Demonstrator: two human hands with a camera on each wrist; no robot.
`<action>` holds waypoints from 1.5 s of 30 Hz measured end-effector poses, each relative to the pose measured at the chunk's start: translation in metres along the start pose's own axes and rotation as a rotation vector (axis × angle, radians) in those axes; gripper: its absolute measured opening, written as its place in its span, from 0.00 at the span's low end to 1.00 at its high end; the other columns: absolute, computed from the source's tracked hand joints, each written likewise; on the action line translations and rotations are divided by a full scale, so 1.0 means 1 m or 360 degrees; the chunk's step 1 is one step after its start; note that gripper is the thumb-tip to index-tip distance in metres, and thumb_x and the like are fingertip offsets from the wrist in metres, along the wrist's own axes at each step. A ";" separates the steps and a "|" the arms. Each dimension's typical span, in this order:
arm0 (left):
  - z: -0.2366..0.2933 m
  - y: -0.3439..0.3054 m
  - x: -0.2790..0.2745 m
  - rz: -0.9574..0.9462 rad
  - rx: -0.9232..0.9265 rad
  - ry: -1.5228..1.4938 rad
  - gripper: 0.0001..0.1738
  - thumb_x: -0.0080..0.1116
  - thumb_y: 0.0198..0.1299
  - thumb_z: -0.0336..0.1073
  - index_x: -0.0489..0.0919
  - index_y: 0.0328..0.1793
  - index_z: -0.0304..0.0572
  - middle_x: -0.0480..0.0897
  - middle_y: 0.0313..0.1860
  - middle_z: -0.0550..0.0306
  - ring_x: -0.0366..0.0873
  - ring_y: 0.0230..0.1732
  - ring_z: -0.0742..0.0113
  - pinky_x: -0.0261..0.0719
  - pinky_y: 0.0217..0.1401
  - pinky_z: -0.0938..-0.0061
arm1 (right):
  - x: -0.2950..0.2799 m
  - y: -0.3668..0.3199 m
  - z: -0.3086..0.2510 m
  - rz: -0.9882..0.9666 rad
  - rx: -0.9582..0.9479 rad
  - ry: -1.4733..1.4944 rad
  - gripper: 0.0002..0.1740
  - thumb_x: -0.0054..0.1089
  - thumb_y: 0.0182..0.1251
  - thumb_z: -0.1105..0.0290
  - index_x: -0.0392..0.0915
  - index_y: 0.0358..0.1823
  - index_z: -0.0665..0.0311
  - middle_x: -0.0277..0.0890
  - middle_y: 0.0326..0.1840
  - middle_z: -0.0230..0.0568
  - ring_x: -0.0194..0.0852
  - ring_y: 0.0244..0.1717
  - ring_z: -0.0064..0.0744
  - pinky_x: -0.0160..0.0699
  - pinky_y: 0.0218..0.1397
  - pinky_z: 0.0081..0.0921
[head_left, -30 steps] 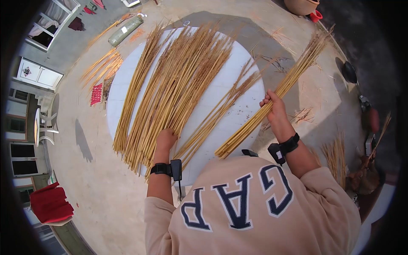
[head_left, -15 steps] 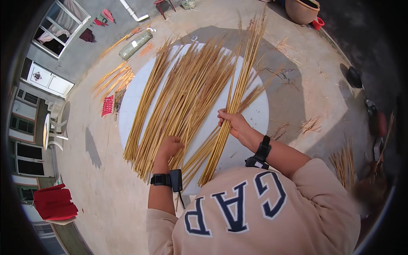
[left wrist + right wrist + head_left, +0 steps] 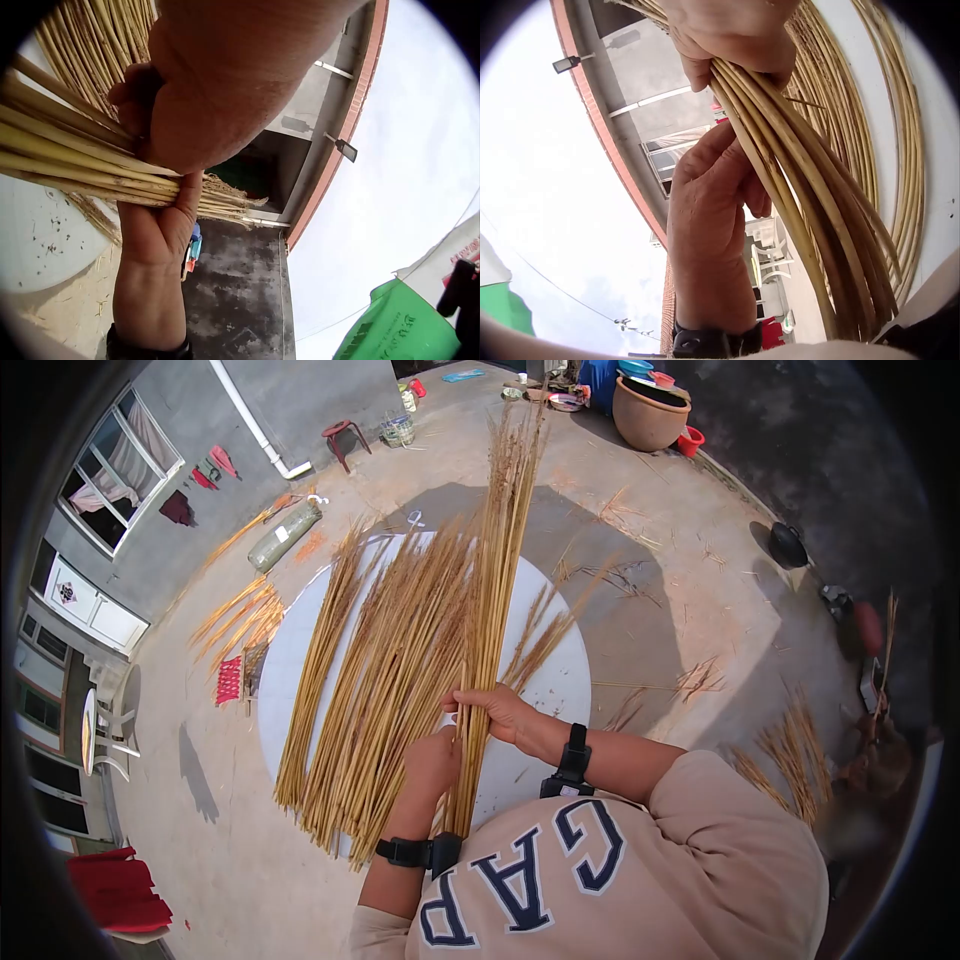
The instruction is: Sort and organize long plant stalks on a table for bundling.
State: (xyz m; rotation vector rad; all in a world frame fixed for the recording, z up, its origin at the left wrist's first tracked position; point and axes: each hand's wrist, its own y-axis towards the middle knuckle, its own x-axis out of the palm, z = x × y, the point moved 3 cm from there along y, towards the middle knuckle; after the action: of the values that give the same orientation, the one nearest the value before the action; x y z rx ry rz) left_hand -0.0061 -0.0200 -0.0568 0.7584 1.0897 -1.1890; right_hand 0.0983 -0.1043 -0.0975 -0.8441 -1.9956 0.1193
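Both hands hold one bundle of long yellow reed stalks (image 3: 492,590) over the white round table (image 3: 562,682). My right hand (image 3: 497,712) grips the bundle from the right. My left hand (image 3: 432,760) grips it just below, near the cut ends. The tufted tips point away from me. In the left wrist view the left hand (image 3: 202,75) closes round the stalks (image 3: 67,161), with the right hand (image 3: 157,240) under them. In the right wrist view the right hand (image 3: 731,37) wraps the stalks (image 3: 810,202) and the left hand (image 3: 712,217) curls beside them.
Many more stalks (image 3: 385,670) lie fanned across the table's left half. Loose stalks lie on the ground at the left (image 3: 240,615) and at the right (image 3: 790,745). A clay pot (image 3: 650,412), a red stool (image 3: 340,435) and a green roll (image 3: 285,535) stand farther off.
My right hand swung the bundle from the right side to the middle, tips now pointing away. My left hand left the laid stalks and took hold of the bundle.
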 end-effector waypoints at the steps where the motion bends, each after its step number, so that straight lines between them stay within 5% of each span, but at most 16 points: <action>1: -0.005 -0.002 -0.001 0.0015 0.0018 -0.0002 0.09 0.52 0.53 0.35 0.76 0.36 0.38 0.77 0.19 0.46 0.76 0.21 0.49 0.73 0.28 0.61 | 0.004 -0.004 -0.007 -0.0016 0.0035 0.0061 0.13 0.64 0.51 0.74 0.75 0.38 0.68 0.77 0.33 0.42 0.75 0.32 0.30 0.77 0.36 0.25; 3: -0.014 -0.007 -0.001 -0.0062 -0.0073 -0.0923 0.16 0.51 0.56 0.37 0.75 0.51 0.41 0.77 0.23 0.44 0.77 0.27 0.49 0.73 0.31 0.65 | 0.008 -0.009 -0.025 -0.0027 -0.0110 -0.0054 0.12 0.63 0.52 0.73 0.74 0.37 0.68 0.76 0.32 0.41 0.76 0.33 0.31 0.78 0.36 0.26; 9: -0.020 -0.005 -0.062 0.0225 0.0202 -0.0874 0.36 0.62 0.50 0.41 0.62 0.66 0.46 0.76 0.46 0.49 0.73 0.48 0.58 0.72 0.47 0.68 | 0.058 -0.043 -0.105 -0.0245 -0.0600 -0.0510 0.11 0.62 0.53 0.73 0.72 0.37 0.66 0.76 0.28 0.40 0.77 0.30 0.31 0.77 0.34 0.25; 12: 0.001 0.000 -0.103 0.0451 0.0350 -0.1069 0.47 0.69 0.41 0.44 0.57 0.69 0.49 0.70 0.57 0.49 0.66 0.60 0.55 0.65 0.61 0.67 | 0.075 -0.054 -0.103 -0.0305 -0.0700 -0.0755 0.12 0.63 0.53 0.75 0.73 0.39 0.67 0.76 0.29 0.39 0.77 0.31 0.29 0.77 0.36 0.24; 15: 0.022 0.008 -0.120 0.0589 0.0548 -0.1387 0.54 0.73 0.35 0.46 0.55 0.69 0.46 0.68 0.59 0.47 0.63 0.63 0.54 0.63 0.63 0.65 | 0.082 -0.057 -0.084 -0.0363 -0.0772 -0.0899 0.14 0.62 0.53 0.76 0.73 0.41 0.68 0.76 0.32 0.38 0.76 0.33 0.26 0.76 0.37 0.22; 19: 0.043 0.014 -0.112 0.0635 0.0763 -0.1762 0.53 0.75 0.33 0.44 0.58 0.65 0.37 0.70 0.56 0.46 0.65 0.61 0.58 0.64 0.62 0.64 | 0.070 -0.057 -0.049 -0.0346 -0.0724 -0.1329 0.20 0.61 0.53 0.75 0.70 0.49 0.68 0.76 0.38 0.34 0.71 0.40 0.20 0.71 0.45 0.19; 22: 0.047 0.011 -0.094 0.0530 0.0378 -0.2266 0.34 0.70 0.38 0.26 0.65 0.53 0.35 0.75 0.46 0.51 0.73 0.50 0.64 0.71 0.54 0.72 | 0.068 -0.059 -0.035 -0.0432 -0.0961 -0.1350 0.26 0.59 0.53 0.77 0.65 0.55 0.68 0.73 0.45 0.38 0.70 0.46 0.24 0.69 0.50 0.22; 26: 0.047 0.010 -0.086 0.0497 0.0339 -0.2259 0.30 0.65 0.42 0.23 0.65 0.53 0.34 0.76 0.44 0.52 0.75 0.46 0.67 0.74 0.51 0.73 | 0.063 -0.055 -0.031 -0.0459 -0.0916 -0.1350 0.31 0.61 0.52 0.76 0.60 0.59 0.68 0.69 0.52 0.42 0.68 0.51 0.27 0.67 0.54 0.23; 28: 0.045 0.008 -0.086 0.0610 0.0307 -0.2216 0.26 0.62 0.45 0.20 0.65 0.51 0.34 0.76 0.43 0.54 0.75 0.46 0.68 0.73 0.51 0.73 | 0.061 -0.054 -0.029 -0.0423 -0.1207 -0.1530 0.36 0.63 0.51 0.75 0.55 0.62 0.68 0.63 0.59 0.47 0.64 0.58 0.32 0.63 0.59 0.25; 35: 0.042 0.006 -0.086 0.0635 0.0325 -0.2128 0.24 0.60 0.44 0.19 0.68 0.49 0.34 0.77 0.41 0.53 0.75 0.44 0.69 0.74 0.50 0.73 | 0.056 -0.048 -0.028 -0.0507 -0.1196 -0.1537 0.39 0.65 0.50 0.74 0.53 0.63 0.68 0.59 0.61 0.53 0.60 0.62 0.40 0.59 0.62 0.28; 38: 0.041 0.007 -0.085 0.0679 0.0403 -0.2116 0.25 0.61 0.43 0.25 0.66 0.49 0.32 0.77 0.37 0.55 0.75 0.36 0.73 0.75 0.41 0.77 | 0.062 -0.053 -0.034 -0.0592 -0.1077 -0.1419 0.42 0.67 0.47 0.74 0.52 0.63 0.68 0.58 0.62 0.51 0.60 0.62 0.38 0.58 0.63 0.28; 40: 0.042 0.005 -0.086 0.0573 0.0357 -0.2251 0.23 0.61 0.42 0.24 0.68 0.47 0.32 0.78 0.34 0.56 0.76 0.34 0.73 0.75 0.39 0.78 | 0.067 -0.058 -0.035 -0.0747 -0.0488 -0.1372 0.42 0.68 0.46 0.76 0.53 0.62 0.68 0.62 0.60 0.45 0.60 0.61 0.35 0.58 0.63 0.26; 41: 0.042 0.004 -0.085 0.0573 0.0355 -0.2252 0.23 0.61 0.42 0.24 0.68 0.47 0.32 0.78 0.34 0.56 0.76 0.34 0.73 0.75 0.39 0.78 | 0.063 -0.055 -0.033 -0.0747 -0.0486 -0.1372 0.42 0.68 0.46 0.76 0.53 0.62 0.68 0.62 0.60 0.45 0.60 0.61 0.35 0.58 0.63 0.26; 43: 0.040 0.001 -0.084 0.0628 0.0286 -0.2044 0.13 0.55 0.42 0.18 0.73 0.38 0.32 0.78 0.33 0.53 0.76 0.37 0.68 0.76 0.43 0.74 | 0.065 -0.057 -0.032 -0.0947 -0.1554 -0.2342 0.44 0.66 0.47 0.78 0.50 0.64 0.68 0.67 0.54 0.37 0.65 0.55 0.26 0.63 0.58 0.21; 44: 0.041 0.001 -0.083 0.0629 0.0282 -0.2045 0.13 0.55 0.42 0.18 0.73 0.38 0.32 0.78 0.33 0.53 0.76 0.37 0.68 0.76 0.43 0.74 | 0.065 -0.057 -0.032 -0.0949 -0.1551 -0.2341 0.44 0.66 0.47 0.78 0.50 0.64 0.68 0.67 0.54 0.37 0.65 0.55 0.26 0.63 0.58 0.21; 45: 0.042 0.001 -0.083 0.0633 0.0305 -0.2118 0.13 0.55 0.42 0.18 0.73 0.38 0.32 0.77 0.32 0.54 0.76 0.36 0.68 0.76 0.42 0.74 | 0.064 -0.053 -0.030 -0.0994 -0.1087 -0.1893 0.45 0.66 0.48 0.78 0.47 0.66 0.66 0.68 0.53 0.35 0.65 0.53 0.23 0.65 0.55 0.19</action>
State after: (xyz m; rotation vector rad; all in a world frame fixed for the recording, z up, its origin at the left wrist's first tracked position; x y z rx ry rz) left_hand 0.0046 -0.0303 0.0353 0.1642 -0.2704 -1.1132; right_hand 0.0737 -0.1131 -0.0124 -0.4991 -3.4421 -0.5868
